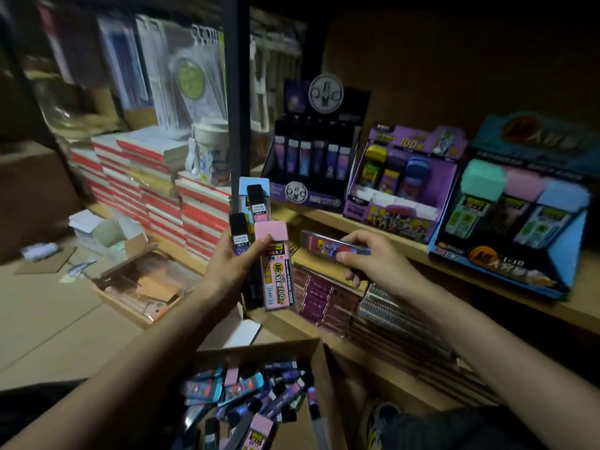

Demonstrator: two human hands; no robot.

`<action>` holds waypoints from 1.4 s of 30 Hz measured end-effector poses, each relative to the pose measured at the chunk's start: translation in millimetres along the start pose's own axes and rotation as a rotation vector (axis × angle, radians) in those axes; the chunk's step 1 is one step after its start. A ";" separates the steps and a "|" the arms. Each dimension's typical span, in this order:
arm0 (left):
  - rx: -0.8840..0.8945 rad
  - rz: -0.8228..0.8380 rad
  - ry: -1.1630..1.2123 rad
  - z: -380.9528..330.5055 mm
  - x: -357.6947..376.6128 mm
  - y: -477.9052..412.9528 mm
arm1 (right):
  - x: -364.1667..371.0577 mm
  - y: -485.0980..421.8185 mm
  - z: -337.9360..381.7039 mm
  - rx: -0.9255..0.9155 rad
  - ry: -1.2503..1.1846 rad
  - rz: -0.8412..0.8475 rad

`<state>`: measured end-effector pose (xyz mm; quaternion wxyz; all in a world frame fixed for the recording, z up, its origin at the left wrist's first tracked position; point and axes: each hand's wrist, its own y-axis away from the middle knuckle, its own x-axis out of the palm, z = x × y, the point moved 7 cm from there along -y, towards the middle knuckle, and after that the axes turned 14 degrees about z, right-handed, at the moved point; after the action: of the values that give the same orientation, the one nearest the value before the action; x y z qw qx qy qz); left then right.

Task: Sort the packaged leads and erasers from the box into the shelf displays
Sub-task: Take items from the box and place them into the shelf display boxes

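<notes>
My left hand (232, 264) grips a fanned bunch of lead packs (259, 241), with a pink-capped pack in front and black and blue ones behind. My right hand (373, 264) pinches a single dark purple lead pack (328, 243), held flat in front of the shelf edge. Below my arms an open cardboard box (319, 362) holds several mixed lead packs. Three shelf displays stand to the right: a black one (311, 164), a purple one (399, 186) and a blue one (513, 209) with teal, pink and blue packs.
A wooden shelf board (422, 251) carries the displays. Under it lie stacked notebooks (328, 297). Left of a black upright post (238, 92) are red-and-white book stacks (156, 186), a white cup (209, 154) and an open carton (143, 287) on the floor.
</notes>
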<state>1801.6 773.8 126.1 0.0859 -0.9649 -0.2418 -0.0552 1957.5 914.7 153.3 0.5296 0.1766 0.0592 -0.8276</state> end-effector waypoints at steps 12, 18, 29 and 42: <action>0.130 0.017 -0.041 -52.3 -28.0 -45.3 | -64.9 -31.7 73.7 -0.207 0.139 -0.285; 0.111 0.017 -0.028 -36.7 -34.5 -44.9 | -90.4 -49.8 115.9 -0.245 0.367 -0.303; 0.171 0.070 0.089 -43.4 20.4 -68.7 | -162.1 33.4 99.8 -0.287 0.701 -0.706; 0.165 0.101 0.109 -36.5 35.3 -62.7 | -146.5 6.3 96.0 -0.291 0.953 -0.666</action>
<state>1800.3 837.4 175.8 0.1809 -0.9611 -0.1916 -0.0833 1996.3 1009.9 295.3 0.1757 0.4259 0.4549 -0.7621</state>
